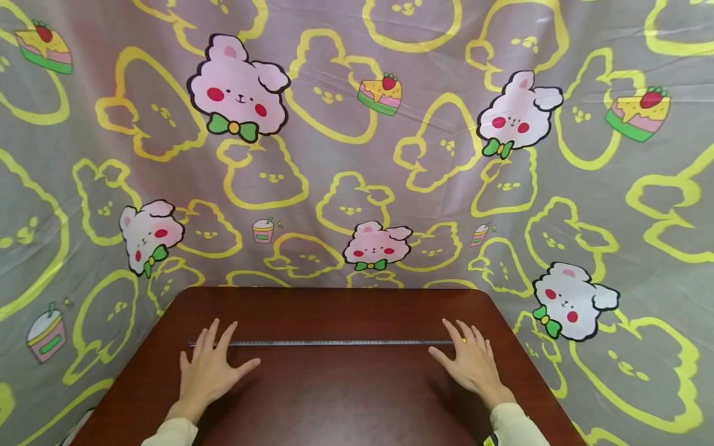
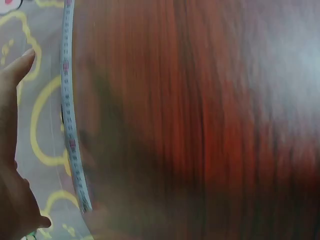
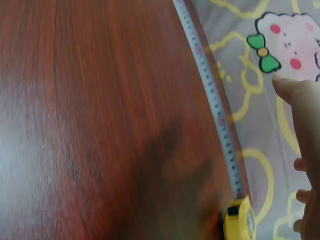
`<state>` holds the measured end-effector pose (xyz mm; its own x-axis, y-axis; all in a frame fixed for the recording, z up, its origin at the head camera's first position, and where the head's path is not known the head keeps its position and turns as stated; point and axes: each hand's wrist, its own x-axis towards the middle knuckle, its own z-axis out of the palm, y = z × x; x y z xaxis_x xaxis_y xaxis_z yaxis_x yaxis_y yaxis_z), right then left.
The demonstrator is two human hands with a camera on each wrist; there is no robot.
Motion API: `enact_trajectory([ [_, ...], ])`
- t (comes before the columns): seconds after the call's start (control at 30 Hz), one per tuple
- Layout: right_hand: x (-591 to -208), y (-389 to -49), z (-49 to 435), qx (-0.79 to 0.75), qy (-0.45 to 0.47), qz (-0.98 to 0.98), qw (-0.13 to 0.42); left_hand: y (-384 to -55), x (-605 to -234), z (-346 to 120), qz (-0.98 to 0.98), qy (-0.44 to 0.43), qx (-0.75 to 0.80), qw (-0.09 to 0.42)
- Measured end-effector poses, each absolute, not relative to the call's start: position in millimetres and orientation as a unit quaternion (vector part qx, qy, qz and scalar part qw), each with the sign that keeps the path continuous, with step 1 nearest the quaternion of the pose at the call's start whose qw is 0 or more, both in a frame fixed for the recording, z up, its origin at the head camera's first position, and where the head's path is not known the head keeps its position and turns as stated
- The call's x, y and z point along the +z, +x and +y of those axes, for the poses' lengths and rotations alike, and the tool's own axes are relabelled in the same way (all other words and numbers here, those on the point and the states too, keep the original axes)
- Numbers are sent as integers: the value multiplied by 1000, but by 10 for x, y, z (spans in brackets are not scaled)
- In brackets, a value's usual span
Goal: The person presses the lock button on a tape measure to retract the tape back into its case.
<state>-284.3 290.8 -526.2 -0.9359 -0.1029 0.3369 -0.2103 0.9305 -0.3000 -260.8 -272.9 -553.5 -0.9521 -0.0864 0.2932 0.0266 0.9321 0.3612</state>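
A tape measure's pale blade [image 1: 334, 342] is pulled out in a straight line across the table, side to side. Its yellow case [image 3: 240, 220] is at the right end; in the head view the right hand covers most of it. My left hand [image 1: 209, 368], fingers spread, hovers near the blade's left end and holds nothing. On the other side my right hand [image 1: 471, 362] is also spread and empty, overlapping the blade's right end in the head view. Printed numbers and red marks run along the blade in both wrist views.
The dark red-brown wooden table [image 1: 334, 396] has rounded far corners. A grey cloth [image 1: 340, 148] with yellow outlines and white rabbit faces hangs behind and along both sides. Hand shadows fall on the tabletop.
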Motion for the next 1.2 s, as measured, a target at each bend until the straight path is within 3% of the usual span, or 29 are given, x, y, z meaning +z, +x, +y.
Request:
enact_trajectory([
  [0.23,-5316,-2827,3111,186,75,-968,148,-2603,-5560,-3013,-965,51,-204,155],
  [0.9,-5558,-2982,3580,258,13,-958,126,-2811,-5708,-3527,-915,183,-357,42],
  [1.2,-5773,-3011,3627,316,-52,-944,80,-2841,-5842,-3596,-899,202,-386,51],
])
